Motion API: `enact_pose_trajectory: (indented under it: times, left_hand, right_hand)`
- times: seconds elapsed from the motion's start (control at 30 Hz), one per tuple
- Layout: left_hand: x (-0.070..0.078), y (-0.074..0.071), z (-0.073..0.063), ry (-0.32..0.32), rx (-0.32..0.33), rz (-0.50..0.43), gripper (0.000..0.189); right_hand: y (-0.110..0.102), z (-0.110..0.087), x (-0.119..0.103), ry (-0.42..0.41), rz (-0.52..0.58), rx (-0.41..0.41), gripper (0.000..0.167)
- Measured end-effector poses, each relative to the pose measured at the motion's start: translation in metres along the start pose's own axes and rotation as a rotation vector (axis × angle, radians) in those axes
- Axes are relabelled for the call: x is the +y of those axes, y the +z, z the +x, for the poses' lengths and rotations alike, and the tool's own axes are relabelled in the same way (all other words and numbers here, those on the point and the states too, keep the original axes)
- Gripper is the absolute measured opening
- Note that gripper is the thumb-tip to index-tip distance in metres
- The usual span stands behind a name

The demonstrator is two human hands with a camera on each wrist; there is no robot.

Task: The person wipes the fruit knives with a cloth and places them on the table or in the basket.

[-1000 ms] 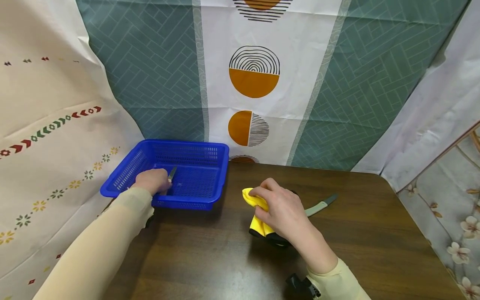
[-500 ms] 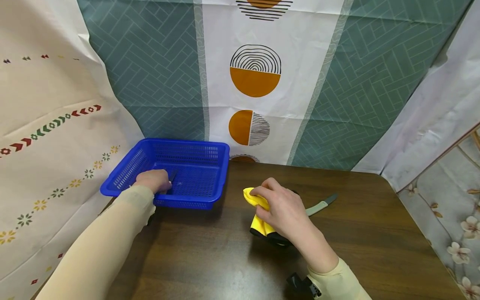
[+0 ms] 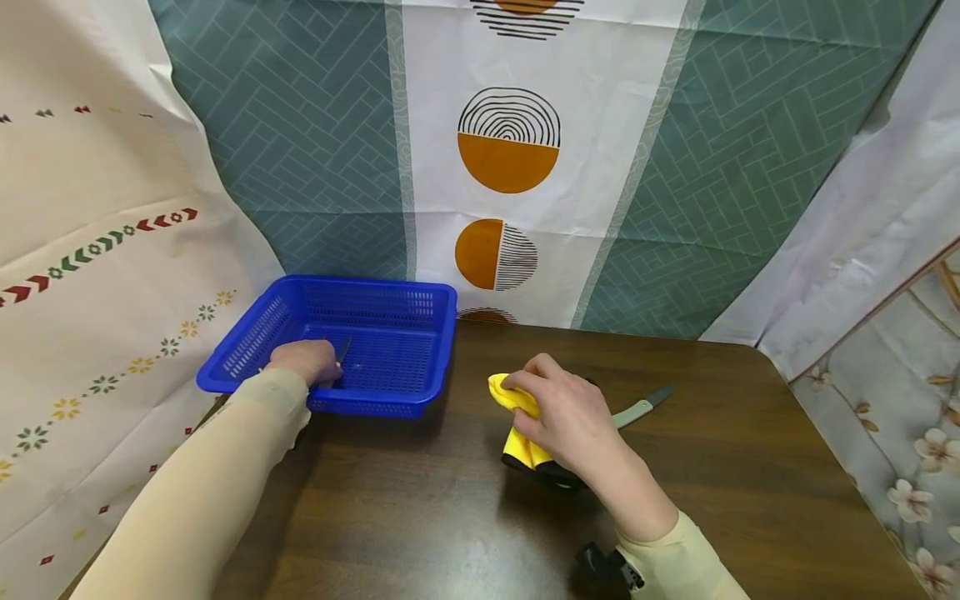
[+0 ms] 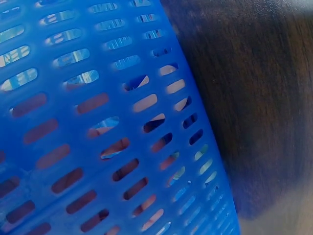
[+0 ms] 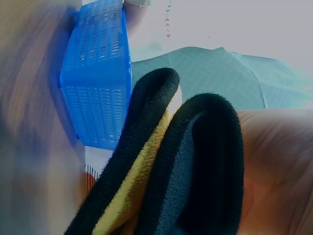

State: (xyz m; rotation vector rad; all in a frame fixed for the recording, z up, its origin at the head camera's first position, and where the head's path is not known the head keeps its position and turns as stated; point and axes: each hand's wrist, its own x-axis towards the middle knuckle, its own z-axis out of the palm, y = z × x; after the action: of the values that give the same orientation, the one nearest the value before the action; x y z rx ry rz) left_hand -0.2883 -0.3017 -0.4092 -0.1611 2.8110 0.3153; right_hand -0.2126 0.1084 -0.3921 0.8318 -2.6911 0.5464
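Note:
My left hand [image 3: 306,363] reaches over the near rim into the blue plastic basket [image 3: 390,404] and holds a knife. Only its thin grey blade [image 3: 344,348] shows, pointing away from me; the fingers hide the handle. In the left wrist view the basket's slotted wall [image 4: 98,147] covers most of the hand. My right hand [image 3: 570,412] pinches a folded yellow cloth [image 3: 527,450] with black edging, just above the table. Beside the right hand lies another knife [image 3: 637,412], with a pale green handle and a dark grey blade; its near end is hidden behind the hand.
The brown wooden table [image 3: 405,508] carries all of this. The basket stands at its back left, against a patterned curtain [image 3: 322,150]. A cream cloth [image 3: 112,317] hangs on the left, and a flowered cloth [image 3: 918,450] on the right.
In the basket, the knife's blade has turned and shows thinner and darker than a second ago. Both hands have barely moved, and the cloth keeps its place.

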Motion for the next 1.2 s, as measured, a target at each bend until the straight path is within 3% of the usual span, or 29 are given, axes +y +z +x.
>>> enact_pose_trajectory:
  times: [0.37, 0.57, 0.67, 0.83, 1.2]
  left_hand:
    - [-0.001, 0.0, 0.007, 0.013, 0.059, 0.054, 0.04]
    - [-0.004, -0.002, 0.013, 0.034, 0.12, 0.096, 0.039]
    - [-0.002, 0.001, 0.014, 0.041, 0.188, 0.11, 0.041]
    - [0.008, 0.007, 0.008, 0.079, 0.324, 0.129, 0.051]
    - [0.04, 0.008, -0.013, 0.176, 0.481, 0.209, 0.067]
  right_hand:
    - [-0.001, -0.003, 0.004, 0.018, -0.033, -0.022, 0.033]
    - [-0.001, -0.009, 0.01, 0.027, -0.045, -0.025, 0.033]
    - [-0.001, -0.012, 0.013, 0.027, -0.05, -0.015, 0.032]
    - [-0.002, -0.02, 0.021, 0.028, -0.058, 0.0, 0.032]
    - [-0.008, -0.047, 0.045, 0.097, -0.083, -0.017, 0.033]
